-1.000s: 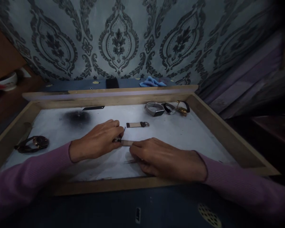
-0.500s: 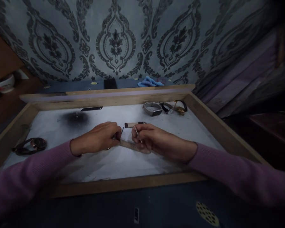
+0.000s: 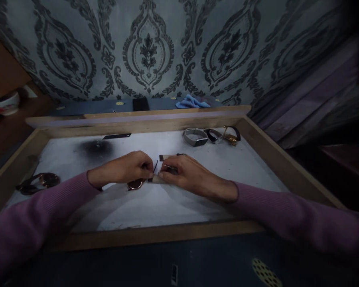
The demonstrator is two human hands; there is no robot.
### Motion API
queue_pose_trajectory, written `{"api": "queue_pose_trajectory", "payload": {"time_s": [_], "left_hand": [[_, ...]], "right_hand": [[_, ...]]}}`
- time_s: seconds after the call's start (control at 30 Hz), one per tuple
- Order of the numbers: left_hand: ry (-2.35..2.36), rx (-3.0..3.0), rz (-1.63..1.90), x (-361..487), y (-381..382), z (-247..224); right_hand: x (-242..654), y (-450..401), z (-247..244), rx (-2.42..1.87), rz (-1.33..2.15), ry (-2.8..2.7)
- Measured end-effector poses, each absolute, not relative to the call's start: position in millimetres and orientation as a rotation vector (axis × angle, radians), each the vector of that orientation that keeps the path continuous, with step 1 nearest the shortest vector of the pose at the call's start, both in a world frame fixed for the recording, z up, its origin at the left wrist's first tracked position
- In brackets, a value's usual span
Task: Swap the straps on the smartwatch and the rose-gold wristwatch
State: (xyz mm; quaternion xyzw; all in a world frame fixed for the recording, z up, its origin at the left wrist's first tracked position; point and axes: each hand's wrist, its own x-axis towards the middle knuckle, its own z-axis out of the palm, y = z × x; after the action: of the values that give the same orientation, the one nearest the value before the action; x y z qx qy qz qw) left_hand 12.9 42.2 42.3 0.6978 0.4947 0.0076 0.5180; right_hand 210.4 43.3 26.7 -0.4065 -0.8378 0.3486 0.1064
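Over the middle of a white-bottomed wooden tray [image 3: 173,232], my left hand [image 3: 128,167] is closed around a small part beside a thin dark tool [image 3: 155,165]. A round rose-gold watch [image 3: 136,183] shows below its fingers. My right hand [image 3: 194,175] almost touches the left one, its fingers pinched on a light strap [image 3: 158,179]. A thin metal piece [image 3: 170,167] shows between its thumb and fingers. Just behind the right hand lies another strap piece [image 3: 167,157], partly hidden. The exact grip of the left fingertips is hidden.
A dark watch [image 3: 44,180] lies at the tray's left. Near the back right are a grey band watch [image 3: 195,137], a silver watch [image 3: 214,136] and a gold one [image 3: 231,136]. A dark flat strip [image 3: 117,136] lies at the back left. A blue cloth [image 3: 192,101] is behind the tray.
My right hand has moved left and turned palm down, its fingertips now meeting my left hand. More of the round watch shows under the left hand. The view has shifted slightly.
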Motion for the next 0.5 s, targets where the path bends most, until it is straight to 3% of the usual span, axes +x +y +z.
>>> {"api": "queue_pose_trajectory", "payload": {"time_s": [0.3, 0.5], "left_hand": [[1.088, 1.596, 0.050, 7, 45, 36], [1.239, 1.891, 0.200, -11, 35, 47]], "right_hand": [[210, 57, 15, -0.971, 1.763, -2.210], [212, 61, 9, -1.089, 1.941, -1.970]]}}
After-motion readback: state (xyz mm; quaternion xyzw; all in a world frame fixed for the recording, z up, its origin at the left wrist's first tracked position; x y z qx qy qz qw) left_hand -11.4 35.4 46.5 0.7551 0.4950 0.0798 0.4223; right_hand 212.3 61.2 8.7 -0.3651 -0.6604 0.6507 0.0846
